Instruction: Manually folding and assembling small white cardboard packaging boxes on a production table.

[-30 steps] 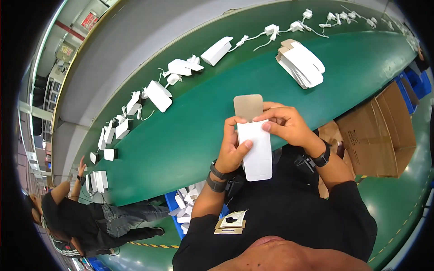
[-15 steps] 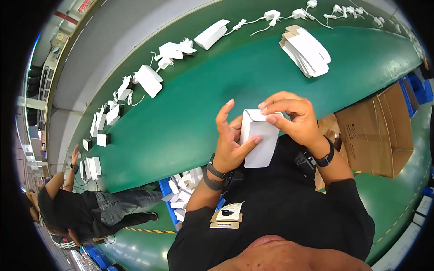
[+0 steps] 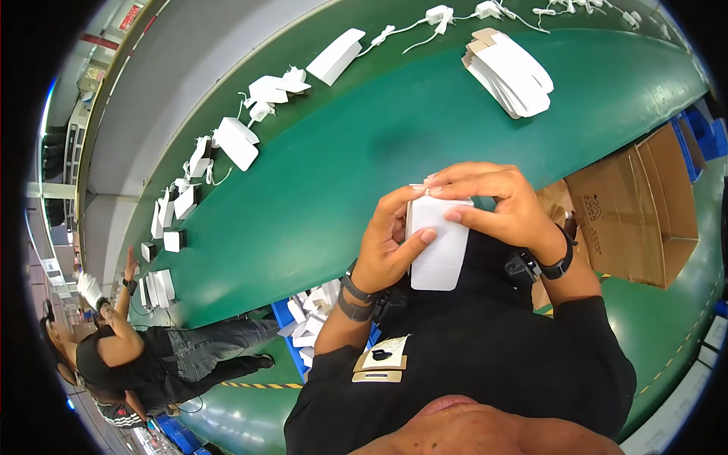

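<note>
Between my hands is a small white carton, held upright above the near edge of the green table. My left hand grips its left side, thumb across the front and fingers behind and at the top corner. My right hand pinches the top end, its fingers pressing along the upper edge and its thumb on the front face. The carton's top flap looks folded down under my fingertips. At the lower end, a flap hangs past a crease. A stack of flat white cartons lies on the table beyond my right hand.
White cartons and white chargers with cables line the belt along the far side of the green table. Right of me stands an open brown cardboard box. A blue bin of white pieces sits at left, near a co-worker.
My left fingers have come in from being raised and now close around the carton's top corner. My right fingers have pressed the top flap down. The co-worker at left has raised a gloved hand.
</note>
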Demonstrator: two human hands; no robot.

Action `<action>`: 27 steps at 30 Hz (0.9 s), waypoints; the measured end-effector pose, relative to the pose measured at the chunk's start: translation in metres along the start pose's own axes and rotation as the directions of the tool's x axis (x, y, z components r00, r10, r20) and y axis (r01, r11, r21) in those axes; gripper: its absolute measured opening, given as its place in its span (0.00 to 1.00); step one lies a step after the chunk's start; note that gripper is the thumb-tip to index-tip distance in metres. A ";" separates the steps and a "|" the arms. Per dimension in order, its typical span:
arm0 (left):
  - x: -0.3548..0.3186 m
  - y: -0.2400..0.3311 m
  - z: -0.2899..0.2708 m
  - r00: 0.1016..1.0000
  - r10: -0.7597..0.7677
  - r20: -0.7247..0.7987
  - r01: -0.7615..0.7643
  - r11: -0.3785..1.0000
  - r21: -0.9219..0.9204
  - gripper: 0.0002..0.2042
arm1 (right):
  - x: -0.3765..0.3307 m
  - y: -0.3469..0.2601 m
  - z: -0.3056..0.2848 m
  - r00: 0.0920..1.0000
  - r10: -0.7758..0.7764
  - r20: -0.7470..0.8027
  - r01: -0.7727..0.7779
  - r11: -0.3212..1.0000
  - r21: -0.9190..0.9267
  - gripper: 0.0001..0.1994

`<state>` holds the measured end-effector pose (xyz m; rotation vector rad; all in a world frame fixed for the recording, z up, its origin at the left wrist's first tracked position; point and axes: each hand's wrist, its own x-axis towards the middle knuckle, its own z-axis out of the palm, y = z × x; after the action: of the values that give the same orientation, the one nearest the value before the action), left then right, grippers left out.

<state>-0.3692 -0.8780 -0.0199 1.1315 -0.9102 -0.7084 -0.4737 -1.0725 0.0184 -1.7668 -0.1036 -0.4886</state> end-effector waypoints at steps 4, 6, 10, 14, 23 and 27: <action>0.010 -0.012 -0.001 0.999 -0.024 0.040 0.025 0.999 -0.023 0.25 | -0.004 0.017 -0.006 1.000 0.012 0.002 -0.012 0.997 0.078 0.09; 0.019 -0.020 0.000 0.997 -0.033 0.064 0.034 0.999 -0.022 0.24 | -0.004 0.024 -0.011 0.999 0.035 -0.009 -0.035 0.999 0.037 0.09; 0.056 -0.030 -0.003 0.998 -0.064 -0.003 0.063 0.997 -0.047 0.21 | 0.010 0.041 -0.036 0.987 -0.098 -0.131 0.051 0.946 -0.321 0.13; 0.142 -0.053 -0.049 0.927 -0.031 -0.374 0.065 0.995 0.077 0.20 | 0.033 0.071 -0.103 0.867 -0.338 -0.366 -0.168 0.493 -0.853 0.21; 0.301 -0.114 -0.106 0.722 -0.322 -0.612 0.187 0.943 -0.275 0.16 | 0.024 0.108 -0.159 0.896 -0.111 -0.429 -0.373 0.334 -0.866 0.18; 0.318 -0.130 -0.120 0.678 -0.292 -0.675 0.138 0.952 -0.274 0.13 | 0.026 0.112 -0.167 0.899 -0.128 -0.418 -0.339 0.399 -0.852 0.15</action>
<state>-0.1177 -1.1321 -0.0864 1.2038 -0.0299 -0.4653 -0.4591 -1.2646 -0.0445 -2.6807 0.7664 -0.9455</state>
